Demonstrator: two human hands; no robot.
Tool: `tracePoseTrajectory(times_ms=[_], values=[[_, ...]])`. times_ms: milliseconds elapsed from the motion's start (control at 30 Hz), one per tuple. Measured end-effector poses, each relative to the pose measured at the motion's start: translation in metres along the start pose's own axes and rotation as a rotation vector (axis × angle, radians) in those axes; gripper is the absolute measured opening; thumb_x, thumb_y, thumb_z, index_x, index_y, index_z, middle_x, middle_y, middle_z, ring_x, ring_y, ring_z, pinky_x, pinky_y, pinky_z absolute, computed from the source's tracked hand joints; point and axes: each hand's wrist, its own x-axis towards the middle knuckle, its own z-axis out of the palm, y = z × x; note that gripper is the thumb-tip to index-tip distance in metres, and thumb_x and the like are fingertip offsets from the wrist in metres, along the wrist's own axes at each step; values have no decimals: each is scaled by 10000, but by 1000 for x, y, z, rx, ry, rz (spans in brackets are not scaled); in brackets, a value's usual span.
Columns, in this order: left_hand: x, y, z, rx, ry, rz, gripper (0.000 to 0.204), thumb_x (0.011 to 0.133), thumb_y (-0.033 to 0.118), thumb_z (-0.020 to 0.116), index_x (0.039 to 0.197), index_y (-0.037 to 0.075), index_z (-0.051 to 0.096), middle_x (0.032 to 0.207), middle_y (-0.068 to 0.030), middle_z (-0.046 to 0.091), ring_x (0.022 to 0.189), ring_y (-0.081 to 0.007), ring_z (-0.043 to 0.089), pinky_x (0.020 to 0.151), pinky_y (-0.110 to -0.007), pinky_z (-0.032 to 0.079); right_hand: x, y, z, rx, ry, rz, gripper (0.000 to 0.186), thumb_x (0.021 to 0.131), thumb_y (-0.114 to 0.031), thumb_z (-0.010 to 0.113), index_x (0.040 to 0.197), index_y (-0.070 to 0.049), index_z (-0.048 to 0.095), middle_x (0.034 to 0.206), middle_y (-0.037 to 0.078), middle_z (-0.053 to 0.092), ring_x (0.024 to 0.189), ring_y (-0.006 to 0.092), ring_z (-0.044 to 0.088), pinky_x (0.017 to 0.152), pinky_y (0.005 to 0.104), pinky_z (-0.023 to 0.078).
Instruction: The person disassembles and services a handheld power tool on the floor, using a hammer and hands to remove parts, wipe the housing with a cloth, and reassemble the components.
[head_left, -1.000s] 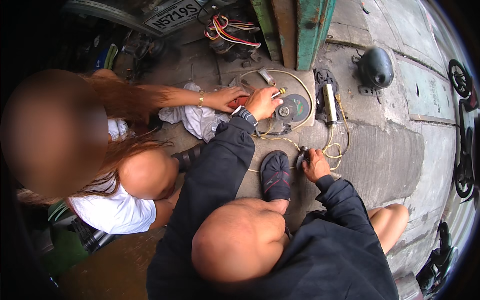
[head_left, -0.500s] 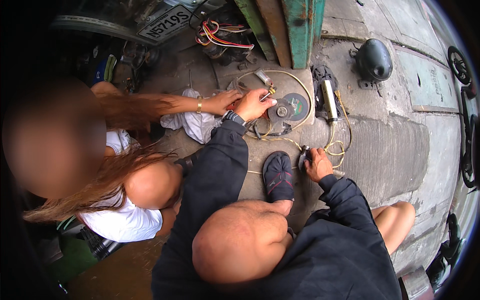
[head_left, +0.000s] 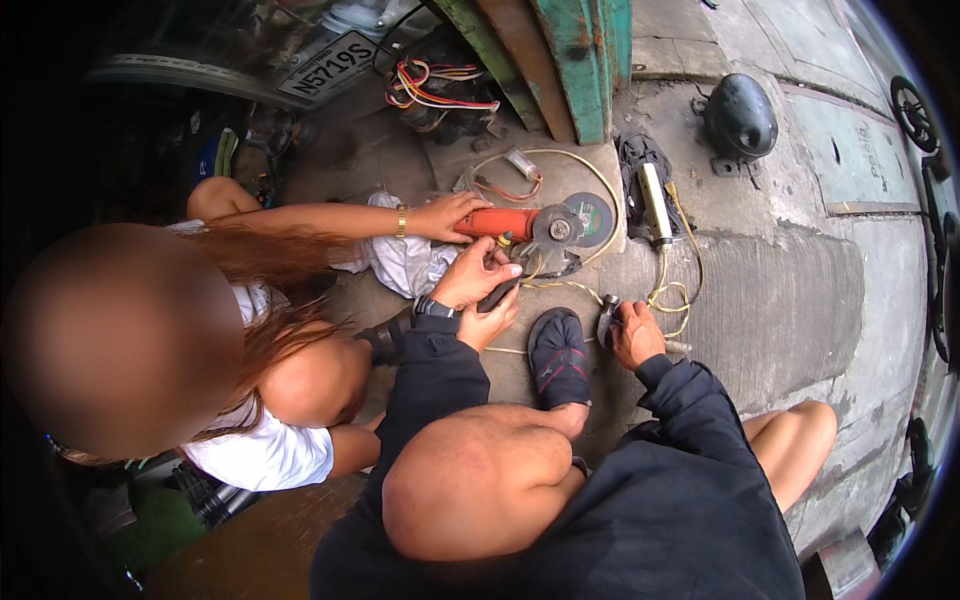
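My left hand (head_left: 468, 274), with a dark watch at its wrist, pinches a small tool with a yellow-and-black end (head_left: 505, 239); its shaft is mostly hidden. Just below, another hand (head_left: 488, 322), apparently the co-worker's, holds a black handle-like piece (head_left: 498, 293) beside my fingertips. Beyond them lies a red angle grinder (head_left: 502, 221) with a grey guard and a disc (head_left: 596, 220). The co-worker's braceleted hand (head_left: 442, 217) rests on its body. My right hand (head_left: 637, 336) is closed around a hammer (head_left: 608, 316) on the ground, right of my sandalled foot.
A white power strip (head_left: 655, 203) with yellowish cord lies right of the grinder on dark cloth. Farther right sits a black rounded tank (head_left: 741, 118). A green metal post (head_left: 585, 70) rises behind. Pale cloth (head_left: 400, 255) lies near the co-worker's arm.
My left hand has drawn back toward me and left from over the grinder, uncovering its red body. The black piece and the second hand now show beneath it. My right hand stays put.
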Motion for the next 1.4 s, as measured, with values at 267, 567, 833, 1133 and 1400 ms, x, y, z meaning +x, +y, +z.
tracePoseTrajectory(times_ms=[267,567,833,1133,1400], values=[[12,-9,7,-96,-32,47,324,854,239,793,949,17,576,833,-20,615,754,-88,588,673,-272,502,-9,-2,3,-2,47,-25,323,821,-102,669,1096,-20,524,1047,248,529,993,449,562,844,514,480],[22,-1,2,73,-4,20,369,831,277,809,948,1,595,842,-40,659,761,-111,625,684,-288,514,-10,-3,1,13,31,-31,351,791,-90,692,1096,-37,527,1051,231,525,1014,440,554,841,509,478],[4,6,-2,154,13,43,369,843,270,792,986,-9,598,892,-68,681,811,-148,658,733,-316,527,-18,10,17,-249,206,-179,174,894,-92,528,1059,-63,573,965,156,520,914,335,569,792,451,506],[5,7,-6,139,133,98,241,978,203,617,1087,-10,598,972,-84,695,876,-162,658,791,-309,519,-13,16,14,-306,224,-212,134,877,-84,534,1001,-52,571,952,140,537,925,322,553,787,427,500],[8,96,24,-132,137,451,255,1035,118,517,1252,-14,537,979,-114,700,911,-168,683,798,-296,539,-8,26,26,-363,195,-207,139,914,-130,505,992,-43,579,964,136,555,943,314,554,804,410,483]])
